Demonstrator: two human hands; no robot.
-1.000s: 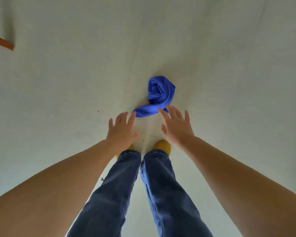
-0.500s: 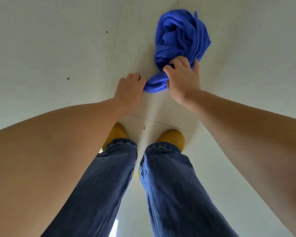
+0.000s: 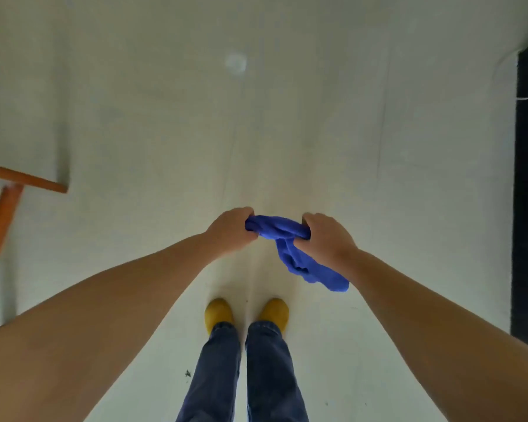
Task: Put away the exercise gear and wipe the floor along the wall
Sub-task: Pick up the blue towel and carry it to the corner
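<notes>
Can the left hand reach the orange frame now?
Probably not as things stand: the left hand grips the cloth together with the right hand, and the orange frame stands far off to the left.

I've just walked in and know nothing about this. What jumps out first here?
A bright blue cloth stretched between the left hand and right hand, one end dangling, mid-frame above the pale floor. Below are yellow shoes; an orange wooden frame sits at the left edge.

No readable text, no labels, brands, numbers or signs (cloth, floor and shoes all unmarked)
</notes>
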